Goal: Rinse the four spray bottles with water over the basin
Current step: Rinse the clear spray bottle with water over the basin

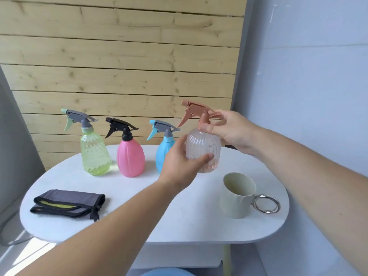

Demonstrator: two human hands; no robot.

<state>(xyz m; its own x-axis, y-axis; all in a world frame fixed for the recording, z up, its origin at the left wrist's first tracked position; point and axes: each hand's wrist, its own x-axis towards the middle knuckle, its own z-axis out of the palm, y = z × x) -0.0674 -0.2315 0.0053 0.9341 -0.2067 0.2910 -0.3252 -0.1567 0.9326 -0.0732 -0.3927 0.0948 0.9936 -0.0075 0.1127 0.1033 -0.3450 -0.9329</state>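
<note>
A clear ribbed spray bottle (205, 145) with a copper-pink trigger head is held just above the white table (179, 216). My left hand (182, 162) wraps around its body from the left. My right hand (231, 130) pinches the collar under the trigger head. Three other bottles stand in a row at the back: a yellow-green one (95, 154), a pink one with a black head (130, 158), and a blue one (162, 156) partly hidden behind my left hand.
A pale green mug (238, 196) with a silver ring handle stands front right on the table. A folded grey cloth (67, 203) lies front left. A wooden slat wall stands behind. A bit of light blue basin (167, 272) shows under the table edge.
</note>
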